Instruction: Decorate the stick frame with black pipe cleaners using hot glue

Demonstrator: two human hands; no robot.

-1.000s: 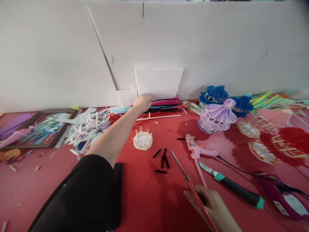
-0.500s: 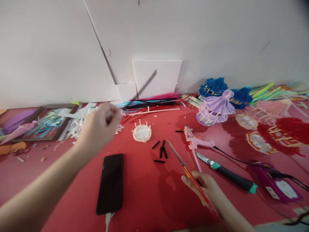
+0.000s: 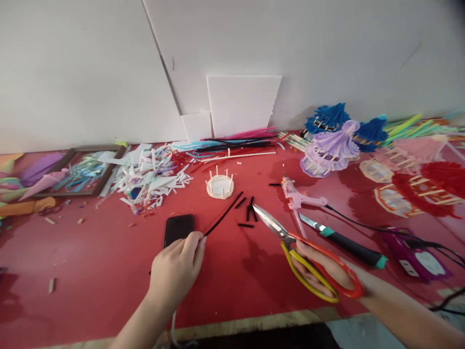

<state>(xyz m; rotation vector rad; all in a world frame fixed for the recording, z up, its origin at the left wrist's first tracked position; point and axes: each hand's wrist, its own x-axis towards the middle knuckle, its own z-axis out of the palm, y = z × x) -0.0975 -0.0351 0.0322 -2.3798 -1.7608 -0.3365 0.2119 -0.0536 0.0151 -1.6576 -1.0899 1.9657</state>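
Note:
My left hand (image 3: 177, 271) is closed, pinching a black pipe cleaner (image 3: 224, 214) that slants up and to the right over the red table. It partly covers a dark phone (image 3: 179, 226). My right hand (image 3: 333, 269) has its fingers through the red and yellow handles of a pair of scissors (image 3: 271, 221). The blades look together and point up-left at several short black pipe cleaner pieces (image 3: 246, 225). Beyond these stands a small cream ring-shaped base (image 3: 220, 195) with upright pegs. The pipe cleaner's far end is apart from the blades.
To the right lie a pink glue gun (image 3: 301, 199), a utility knife (image 3: 354, 250) and a purple power strip (image 3: 414, 257) with cables. Fluffy purple (image 3: 332, 145), blue and red models stand behind. White scraps (image 3: 156, 174) and a brown frame (image 3: 69, 195) are at left.
My left hand has come down and to the right, lowering the pipe cleaner from the air to near the table. My right hand has turned the scissors, so their handles now show broadside.

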